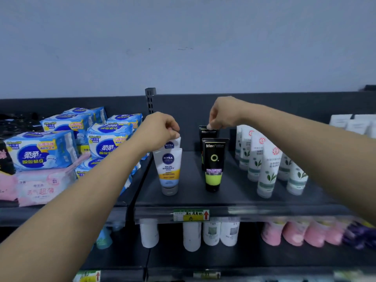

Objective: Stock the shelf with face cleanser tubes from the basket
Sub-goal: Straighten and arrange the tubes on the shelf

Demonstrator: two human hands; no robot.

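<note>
My left hand [160, 127] pinches the rear Nivea tube [172, 143] by its crimp, my right hand [222, 112] the rear black Men tube [207, 132], both over the shelf [234, 194]. Releasing either tilted could topple the near tubes [169, 169].

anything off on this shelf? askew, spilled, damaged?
Nothing spilled or damaged. The left hand pinches the rear Nivea tube, the right hand the rear black tube; the front Nivea tube and front black tube stand upright, cap down. Only untidy spot: the blue pad packs on the left, heaped at tilted angles, not in rows.
</note>
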